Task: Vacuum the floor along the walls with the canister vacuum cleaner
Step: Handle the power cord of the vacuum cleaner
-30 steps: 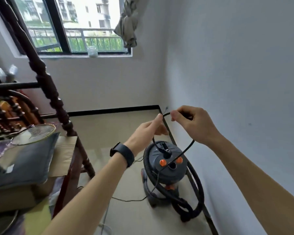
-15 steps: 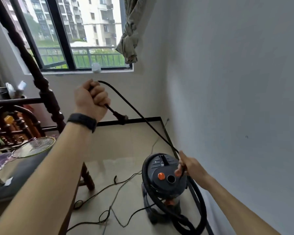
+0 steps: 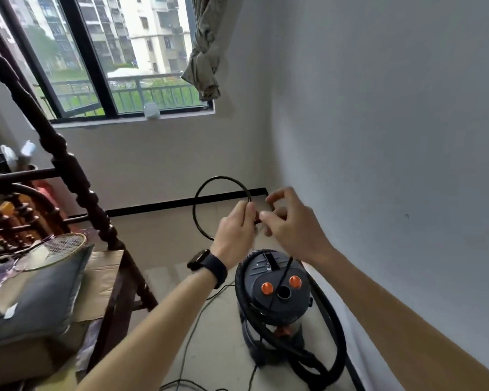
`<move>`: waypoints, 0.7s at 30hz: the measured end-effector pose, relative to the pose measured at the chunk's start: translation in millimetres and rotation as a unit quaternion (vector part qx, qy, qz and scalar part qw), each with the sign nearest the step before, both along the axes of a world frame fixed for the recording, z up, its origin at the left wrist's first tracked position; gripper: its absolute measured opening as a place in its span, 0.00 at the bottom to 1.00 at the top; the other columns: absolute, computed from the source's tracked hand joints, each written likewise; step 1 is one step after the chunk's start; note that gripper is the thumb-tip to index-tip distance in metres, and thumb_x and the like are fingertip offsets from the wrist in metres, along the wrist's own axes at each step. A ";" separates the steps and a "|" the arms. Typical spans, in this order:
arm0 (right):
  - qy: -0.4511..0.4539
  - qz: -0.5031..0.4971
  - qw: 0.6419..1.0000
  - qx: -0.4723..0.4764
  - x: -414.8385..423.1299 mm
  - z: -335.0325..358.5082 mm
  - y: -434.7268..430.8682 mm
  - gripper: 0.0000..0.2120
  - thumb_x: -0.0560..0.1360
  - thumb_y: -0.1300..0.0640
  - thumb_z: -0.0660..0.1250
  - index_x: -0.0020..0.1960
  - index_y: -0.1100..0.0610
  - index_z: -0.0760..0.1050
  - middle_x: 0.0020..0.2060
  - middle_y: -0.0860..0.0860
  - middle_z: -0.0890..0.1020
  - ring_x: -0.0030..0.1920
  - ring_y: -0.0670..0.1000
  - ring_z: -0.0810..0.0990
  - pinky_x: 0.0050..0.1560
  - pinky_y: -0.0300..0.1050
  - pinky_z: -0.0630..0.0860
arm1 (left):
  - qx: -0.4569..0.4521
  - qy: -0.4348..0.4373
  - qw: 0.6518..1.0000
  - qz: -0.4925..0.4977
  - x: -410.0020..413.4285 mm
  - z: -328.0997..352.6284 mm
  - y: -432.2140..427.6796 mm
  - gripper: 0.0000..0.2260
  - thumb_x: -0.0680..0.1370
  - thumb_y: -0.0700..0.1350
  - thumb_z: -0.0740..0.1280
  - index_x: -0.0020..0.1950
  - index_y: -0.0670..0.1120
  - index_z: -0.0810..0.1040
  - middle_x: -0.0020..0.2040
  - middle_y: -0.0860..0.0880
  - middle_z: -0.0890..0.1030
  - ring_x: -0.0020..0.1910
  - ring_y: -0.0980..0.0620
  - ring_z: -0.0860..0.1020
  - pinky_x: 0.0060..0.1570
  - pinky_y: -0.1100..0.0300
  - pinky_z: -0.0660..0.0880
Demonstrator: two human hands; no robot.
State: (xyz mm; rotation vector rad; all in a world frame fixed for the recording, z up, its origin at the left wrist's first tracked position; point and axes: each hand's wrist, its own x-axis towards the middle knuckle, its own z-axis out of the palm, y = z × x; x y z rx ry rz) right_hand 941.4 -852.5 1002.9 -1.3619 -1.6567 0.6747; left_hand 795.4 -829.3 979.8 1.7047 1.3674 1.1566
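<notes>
Above the dark grey canister vacuum [image 3: 277,303] at twelve o'clock, my left hand [image 3: 235,235] has dropped to pinch a loop of thin black power cord [image 3: 194,210], while I cannot tell my right hand [image 3: 291,230] grip, so vacuuming hasn't begun.

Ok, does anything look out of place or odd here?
Nothing spilled or damaged. The vacuum cleaner stands upright by the wall, its hose wrapped round it. The left hand pinches a loop of the power cord, the right hand close beside it; more cord trails loosely over the floor.
</notes>
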 end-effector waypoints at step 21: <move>-0.193 0.012 0.948 -0.252 16.4 -206.9 -48.5 0.19 0.86 0.46 0.55 0.41 0.54 0.72 0.39 0.52 0.81 0.46 0.58 0.80 0.45 0.52 0.70 | -0.218 -0.305 0.920 0.115 -115.2 -59.4 -26.7 0.18 0.86 0.53 0.52 0.38 0.47 0.66 0.25 0.53 0.74 0.22 0.54 0.73 0.26 0.61 0.69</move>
